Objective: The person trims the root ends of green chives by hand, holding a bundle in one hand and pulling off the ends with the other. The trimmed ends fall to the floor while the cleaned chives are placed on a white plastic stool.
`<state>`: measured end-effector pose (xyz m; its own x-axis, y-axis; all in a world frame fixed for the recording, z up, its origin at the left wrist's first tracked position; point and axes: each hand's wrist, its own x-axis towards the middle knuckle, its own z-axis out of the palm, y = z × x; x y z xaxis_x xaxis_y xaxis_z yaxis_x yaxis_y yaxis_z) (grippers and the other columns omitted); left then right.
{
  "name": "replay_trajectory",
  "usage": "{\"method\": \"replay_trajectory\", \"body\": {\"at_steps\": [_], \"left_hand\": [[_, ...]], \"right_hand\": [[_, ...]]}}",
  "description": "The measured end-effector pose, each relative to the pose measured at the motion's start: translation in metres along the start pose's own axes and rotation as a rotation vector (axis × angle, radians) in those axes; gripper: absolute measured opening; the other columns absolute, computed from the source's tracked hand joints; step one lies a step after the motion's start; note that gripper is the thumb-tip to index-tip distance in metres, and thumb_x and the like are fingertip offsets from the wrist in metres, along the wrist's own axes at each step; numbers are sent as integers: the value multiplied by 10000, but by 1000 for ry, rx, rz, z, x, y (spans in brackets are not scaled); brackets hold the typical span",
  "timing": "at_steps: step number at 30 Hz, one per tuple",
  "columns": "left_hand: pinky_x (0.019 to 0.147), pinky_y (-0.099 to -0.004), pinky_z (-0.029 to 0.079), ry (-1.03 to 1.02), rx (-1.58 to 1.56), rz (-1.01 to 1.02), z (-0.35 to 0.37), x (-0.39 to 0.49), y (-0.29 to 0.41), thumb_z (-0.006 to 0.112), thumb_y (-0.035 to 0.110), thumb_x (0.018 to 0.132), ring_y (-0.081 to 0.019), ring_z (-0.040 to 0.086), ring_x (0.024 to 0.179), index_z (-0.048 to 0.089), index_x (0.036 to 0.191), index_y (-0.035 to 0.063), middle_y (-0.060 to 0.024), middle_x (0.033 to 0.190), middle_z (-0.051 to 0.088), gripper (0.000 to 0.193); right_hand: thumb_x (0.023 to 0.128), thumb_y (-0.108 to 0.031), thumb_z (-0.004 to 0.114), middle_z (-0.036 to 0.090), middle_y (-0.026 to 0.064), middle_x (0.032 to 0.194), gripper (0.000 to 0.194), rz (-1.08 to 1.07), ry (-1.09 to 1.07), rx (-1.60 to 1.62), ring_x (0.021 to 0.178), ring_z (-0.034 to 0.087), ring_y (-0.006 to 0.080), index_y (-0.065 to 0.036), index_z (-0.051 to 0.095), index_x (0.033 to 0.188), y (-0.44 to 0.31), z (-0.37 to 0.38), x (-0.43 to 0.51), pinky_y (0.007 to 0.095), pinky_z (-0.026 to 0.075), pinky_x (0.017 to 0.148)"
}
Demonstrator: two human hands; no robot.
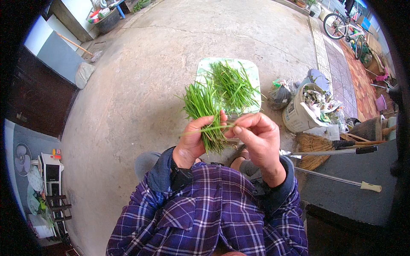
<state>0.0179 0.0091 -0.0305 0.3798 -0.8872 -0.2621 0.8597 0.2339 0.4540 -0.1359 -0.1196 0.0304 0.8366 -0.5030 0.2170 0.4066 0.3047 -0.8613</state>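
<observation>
My left hand (194,137) is closed around a thick bunch of green, grass-like stalks (200,100), possibly chives, with the cut ends pointing down toward me. Thumb and fingertips of my right hand (258,134) pinch a thin pale green stalk (211,128) that lies crosswise over the bunch, near its lower part. Just beyond the hands stands a small stool (202,68) with a pale green and white top. A loose pile of the same greens (231,84) is spread on it.
To the right are a tied plastic bag (279,94), a white bucket (293,113) full of scraps, a lidded bin (318,80) and a straw broom (312,148). A bicycle (346,30) stands far right. A fan (23,160) is at far left, above concrete floor (128,96).
</observation>
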Motion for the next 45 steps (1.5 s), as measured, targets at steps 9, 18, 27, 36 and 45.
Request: {"method": "replay_trajectory", "body": {"at_steps": [9, 18, 27, 36, 45], "left_hand": [[901, -383, 627, -33, -13, -27, -7, -4, 3, 622, 147, 1013, -242, 739, 1008, 624, 1326, -30, -145, 1161, 734, 359], [876, -383, 629, -51, -14, -28, -7, -4, 1, 661, 156, 1006, -261, 740, 984, 636, 1296, -27, -142, 1090, 741, 344], [824, -362, 638, -11, 16, -10, -4, -7, 0, 710, 146, 977, -256, 749, 935, 655, 1245, -1, -132, 1042, 744, 311], [838, -380, 636, -21, 91, 13, -13, -7, -2, 761, 113, 941, -262, 749, 913, 654, 1221, 30, -121, 1014, 738, 311], [831, -397, 640, -5, 80, 14, -17, -7, -4, 769, 98, 934, -275, 749, 917, 648, 1217, 38, -131, 1015, 734, 313]], "right_hand": [[942, 90, 704, 728, 114, 995, 75, 72, 23, -35, 895, 721, 171, 29, 688, 982, 22, -16, -27, 312, 599, 833], [948, 57, 724, 732, 87, 1008, 75, 73, 6, -92, 895, 712, 144, 15, 691, 1001, 35, -25, -32, 295, 590, 836], [949, 9, 739, 738, 33, 951, 45, 114, -35, -255, 845, 667, 86, -6, 698, 957, 42, -28, -38, 262, 563, 769], [927, 41, 718, 697, 18, 891, 66, 85, -229, -625, 793, 619, 62, -6, 677, 948, 28, -29, -33, 245, 529, 702], [908, 3, 731, 700, 52, 858, 106, 25, -239, -740, 741, 640, 93, -21, 707, 1008, 22, -26, -30, 270, 527, 657]]}}
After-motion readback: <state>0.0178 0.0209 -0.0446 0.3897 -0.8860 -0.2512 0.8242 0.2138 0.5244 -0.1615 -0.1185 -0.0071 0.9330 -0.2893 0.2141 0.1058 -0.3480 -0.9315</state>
